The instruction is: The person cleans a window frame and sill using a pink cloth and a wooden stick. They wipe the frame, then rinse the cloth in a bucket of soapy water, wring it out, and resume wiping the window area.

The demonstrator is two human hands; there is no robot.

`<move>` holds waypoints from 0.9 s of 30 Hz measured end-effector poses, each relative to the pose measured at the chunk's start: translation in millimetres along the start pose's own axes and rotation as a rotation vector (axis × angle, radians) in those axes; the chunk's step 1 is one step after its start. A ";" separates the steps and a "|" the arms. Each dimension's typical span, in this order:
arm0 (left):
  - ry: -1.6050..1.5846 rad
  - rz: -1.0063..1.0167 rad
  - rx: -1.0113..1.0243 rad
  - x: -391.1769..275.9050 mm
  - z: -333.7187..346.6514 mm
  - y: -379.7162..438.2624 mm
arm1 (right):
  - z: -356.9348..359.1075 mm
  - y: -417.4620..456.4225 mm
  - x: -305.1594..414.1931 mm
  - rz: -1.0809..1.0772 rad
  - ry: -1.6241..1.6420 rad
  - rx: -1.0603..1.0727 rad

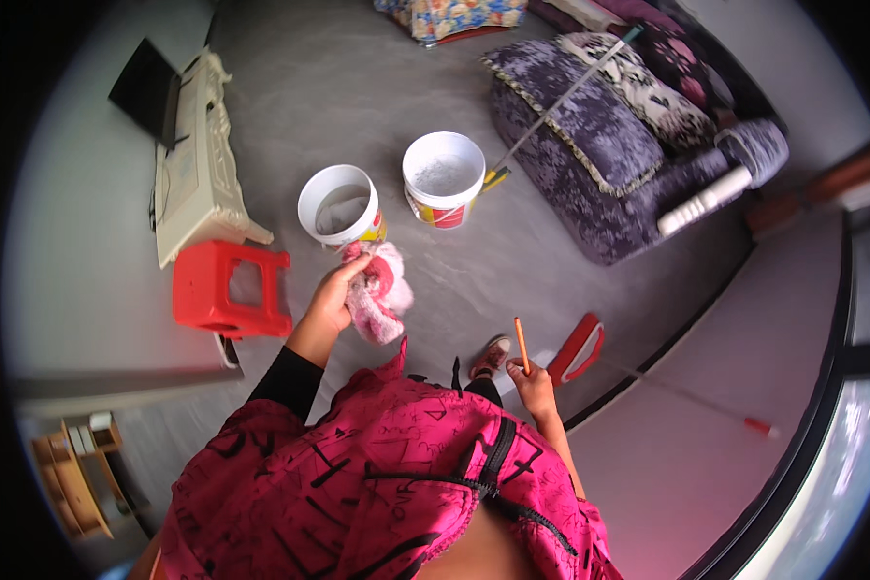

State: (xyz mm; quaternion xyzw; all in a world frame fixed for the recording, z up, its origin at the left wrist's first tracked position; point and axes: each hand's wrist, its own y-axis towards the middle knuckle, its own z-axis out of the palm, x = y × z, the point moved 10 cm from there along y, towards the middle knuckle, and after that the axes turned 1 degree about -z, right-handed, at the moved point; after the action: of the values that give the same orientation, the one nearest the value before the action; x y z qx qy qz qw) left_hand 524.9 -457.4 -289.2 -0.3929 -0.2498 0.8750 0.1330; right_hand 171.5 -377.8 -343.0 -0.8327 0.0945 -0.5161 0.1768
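Observation:
My left hand (333, 293) grips a crumpled pink-and-white fluffy cloth (380, 290), held just this side of a white bucket (339, 174) with cloudy grey water in it. A second white bucket (444, 139), farther off and to the right, holds water with foam or suds on top. On the right, my right hand (535, 388) is closed around a thin orange stick (521, 344) that points up and away from me. Its lower end is hidden by the hand. Past this hand, a red long-handled dustpan (576, 351) is on the floor.
A red plastic stool (221, 290) lies tipped over at left, by a cream TV cabinet (199, 174) with a television (145, 90). A broom (565, 94) leans on the purple sofa (573, 188). A wooden shelf (76, 478) stands at lower left. A window frame (834, 341) edges the right.

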 end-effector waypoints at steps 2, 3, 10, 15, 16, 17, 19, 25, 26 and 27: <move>-0.071 0.029 -0.079 -5.0 -5.2 15.0 | -23.2 35.1 -19.8 0.019 -0.068 0.015; -0.069 0.066 -0.108 -10.4 -1.4 21.0 | -37.9 53.1 -23.3 0.013 -0.066 0.028; -0.046 0.303 -0.083 -72.3 52.2 104.3 | -93.9 187.6 30.6 -0.072 -0.218 0.082; -0.001 0.294 -0.168 -89.8 63.9 208.7 | -52.3 266.7 80.7 -0.045 -0.313 0.204; -0.019 0.285 -0.147 -92.0 66.3 231.7 | -39.1 280.6 89.1 -0.047 -0.317 0.233; -0.038 0.275 -0.124 -93.4 65.8 257.1 | -26.1 294.0 96.6 -0.048 -0.320 0.260; -0.002 0.252 -0.082 -90.7 53.0 310.7 | -1.3 318.5 113.1 -0.069 -0.404 0.307; 0.465 -0.086 -0.618 -54.5 -73.0 404.2 | 66.4 391.1 132.0 -0.060 -0.435 0.398; 0.457 -0.120 -0.606 -45.7 -82.6 409.7 | 74.7 406.0 131.8 -0.085 -0.443 0.402; 0.452 -0.158 -0.593 -40.8 -85.6 408.3 | 83.6 421.0 131.9 -0.107 -0.448 0.406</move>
State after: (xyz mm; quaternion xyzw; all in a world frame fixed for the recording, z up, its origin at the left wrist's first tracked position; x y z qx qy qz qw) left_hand 601.3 -789.3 -533.5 -0.5767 -0.4859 0.6432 0.1325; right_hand 316.0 -793.3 -432.9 -0.8773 -0.0958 -0.3364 0.3286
